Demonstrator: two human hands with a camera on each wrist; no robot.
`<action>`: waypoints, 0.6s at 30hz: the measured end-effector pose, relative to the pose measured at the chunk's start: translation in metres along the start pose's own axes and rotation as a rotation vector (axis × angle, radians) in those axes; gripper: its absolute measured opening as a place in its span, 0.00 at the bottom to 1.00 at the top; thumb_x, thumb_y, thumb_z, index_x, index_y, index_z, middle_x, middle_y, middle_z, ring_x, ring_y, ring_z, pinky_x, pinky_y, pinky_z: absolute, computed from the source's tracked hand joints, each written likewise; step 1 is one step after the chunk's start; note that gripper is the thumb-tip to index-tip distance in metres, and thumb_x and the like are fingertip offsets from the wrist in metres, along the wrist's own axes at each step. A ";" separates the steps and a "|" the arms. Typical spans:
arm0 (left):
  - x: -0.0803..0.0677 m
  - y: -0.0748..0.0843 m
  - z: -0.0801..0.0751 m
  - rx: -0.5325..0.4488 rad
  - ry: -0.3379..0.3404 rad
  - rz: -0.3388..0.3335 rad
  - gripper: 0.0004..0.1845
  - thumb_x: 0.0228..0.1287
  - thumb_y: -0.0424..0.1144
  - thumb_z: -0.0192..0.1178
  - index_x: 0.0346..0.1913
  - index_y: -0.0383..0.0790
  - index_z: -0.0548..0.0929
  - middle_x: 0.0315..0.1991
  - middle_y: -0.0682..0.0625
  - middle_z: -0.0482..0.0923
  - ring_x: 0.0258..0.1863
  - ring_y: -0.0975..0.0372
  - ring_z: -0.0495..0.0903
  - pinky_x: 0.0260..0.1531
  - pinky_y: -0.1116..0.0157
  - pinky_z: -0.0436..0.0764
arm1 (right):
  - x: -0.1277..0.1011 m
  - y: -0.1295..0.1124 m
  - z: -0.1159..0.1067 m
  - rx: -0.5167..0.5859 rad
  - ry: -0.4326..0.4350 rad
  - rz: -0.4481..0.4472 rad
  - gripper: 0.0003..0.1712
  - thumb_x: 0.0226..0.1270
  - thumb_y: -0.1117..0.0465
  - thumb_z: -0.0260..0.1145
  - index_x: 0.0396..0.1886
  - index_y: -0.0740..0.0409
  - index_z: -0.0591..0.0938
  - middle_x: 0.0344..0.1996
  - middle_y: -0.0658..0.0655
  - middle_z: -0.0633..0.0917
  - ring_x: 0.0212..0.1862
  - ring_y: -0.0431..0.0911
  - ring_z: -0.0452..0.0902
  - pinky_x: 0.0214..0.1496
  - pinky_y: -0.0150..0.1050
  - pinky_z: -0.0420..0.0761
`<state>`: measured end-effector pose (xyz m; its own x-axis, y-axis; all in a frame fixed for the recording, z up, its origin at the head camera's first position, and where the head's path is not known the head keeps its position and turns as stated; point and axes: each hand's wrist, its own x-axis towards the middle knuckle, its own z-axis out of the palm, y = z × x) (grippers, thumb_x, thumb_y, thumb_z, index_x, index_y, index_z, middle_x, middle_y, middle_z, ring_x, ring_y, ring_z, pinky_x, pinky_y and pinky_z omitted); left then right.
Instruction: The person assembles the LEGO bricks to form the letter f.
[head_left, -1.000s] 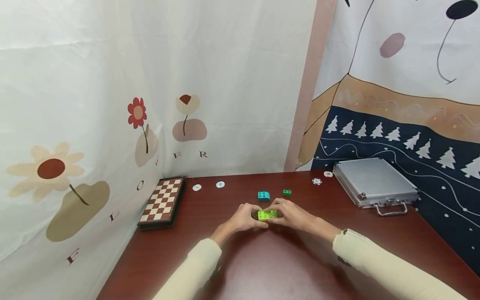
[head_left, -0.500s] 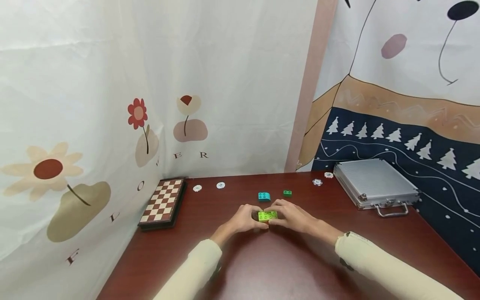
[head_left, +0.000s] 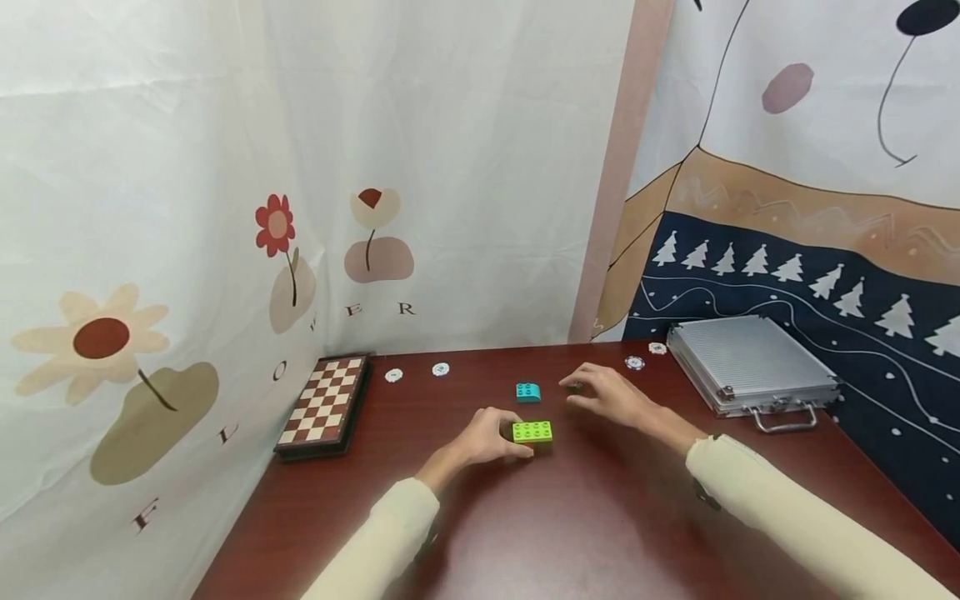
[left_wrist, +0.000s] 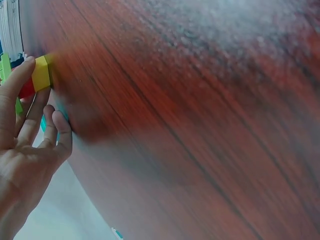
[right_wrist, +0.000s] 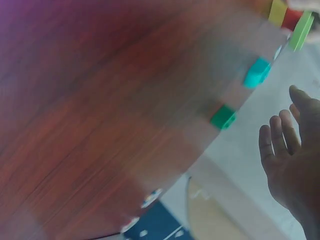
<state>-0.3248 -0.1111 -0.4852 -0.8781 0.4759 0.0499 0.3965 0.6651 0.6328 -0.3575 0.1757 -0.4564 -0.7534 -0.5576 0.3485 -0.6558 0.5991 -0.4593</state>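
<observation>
A small stack of toy bricks (head_left: pixel 533 433) sits just below the centre of the head view on the dark red-brown wooden table (head_left: pixel 600 533). Its top layer is lime green with studs showing; the left wrist view shows yellow (left_wrist: pixel 41 73) and red layers beneath that green one.

The left hand (head_left: pixel 486 439) rests on the table at the stack's left side, fingers curled against it and pinching it. In the left wrist view a fingertip (left_wrist: pixel 25 66) lies on the yellow brick.

The right hand (head_left: pixel 609 394) hovers up and to the right of the stack, clear of it, palm down with fingers loosely spread and holding nothing. It hangs over a small dark green brick (right_wrist: pixel 223 117), which the head view barely shows. A teal brick (head_left: pixel 528 392) lies just left of that hand, above the stack.

On the pale flowered curtain at the left of the frame, loose letters read F, L, O, then E, R (head_left: pixel 406 308); one letter between is folded away.
</observation>
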 end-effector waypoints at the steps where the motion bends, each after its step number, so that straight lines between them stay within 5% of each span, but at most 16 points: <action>1: 0.000 0.000 -0.001 0.001 -0.001 -0.004 0.25 0.54 0.48 0.81 0.53 0.41 0.88 0.35 0.59 0.86 0.33 0.69 0.80 0.41 0.65 0.80 | 0.001 0.005 -0.002 -0.002 0.003 0.016 0.17 0.68 0.63 0.75 0.56 0.58 0.87 0.50 0.59 0.86 0.51 0.55 0.83 0.54 0.50 0.84; 9: -0.002 -0.005 -0.004 0.029 -0.002 -0.005 0.26 0.53 0.48 0.82 0.53 0.40 0.88 0.39 0.56 0.86 0.37 0.67 0.80 0.44 0.64 0.80 | 0.003 0.038 -0.002 -0.085 0.004 0.040 0.17 0.68 0.71 0.71 0.56 0.61 0.87 0.49 0.60 0.87 0.51 0.53 0.82 0.55 0.54 0.83; 18: -0.002 -0.004 -0.008 0.026 -0.017 -0.009 0.26 0.54 0.49 0.81 0.53 0.41 0.88 0.36 0.58 0.86 0.36 0.67 0.80 0.44 0.64 0.80 | 0.007 0.047 0.006 -0.086 -0.044 0.085 0.20 0.69 0.72 0.69 0.59 0.60 0.85 0.46 0.58 0.86 0.48 0.50 0.82 0.52 0.50 0.84</action>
<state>-0.3273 -0.1192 -0.4820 -0.8770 0.4795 0.0313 0.3958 0.6838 0.6130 -0.3937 0.1967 -0.4800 -0.8049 -0.5264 0.2741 -0.5928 0.6913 -0.4131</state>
